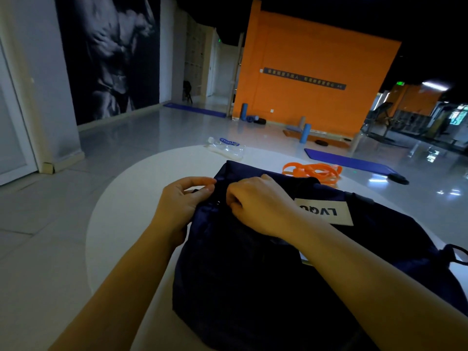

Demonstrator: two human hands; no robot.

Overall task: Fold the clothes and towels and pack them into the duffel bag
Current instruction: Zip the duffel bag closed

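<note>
Setting: From my remote feed, I saw a dim gym floor and a round white table [121,198], with a dark blue duffel bag [253,274] lying across its near side.

Bag: It bore a pale label [324,211], seen upside down from my view. No clothes or towels showed anywhere in my view.

Left hand [182,201]: Its thumb and fingers were curled, pinching the bag's far edge.

Right hand [255,203]: Its fingers were curled tight on the fabric at the same spot, just beside the left; a small metal piece, likely a zip pull, showed between the two hands.

Step in hand: I judged the hands were working the zip, though I could not tell whether opening or closing it.

Next move: One hand would need to hold the fabric taut while the other drew the pull along.

Nearby: A plastic bottle [228,148] and orange bands [314,171] lay on the table beyond the bag.
</note>
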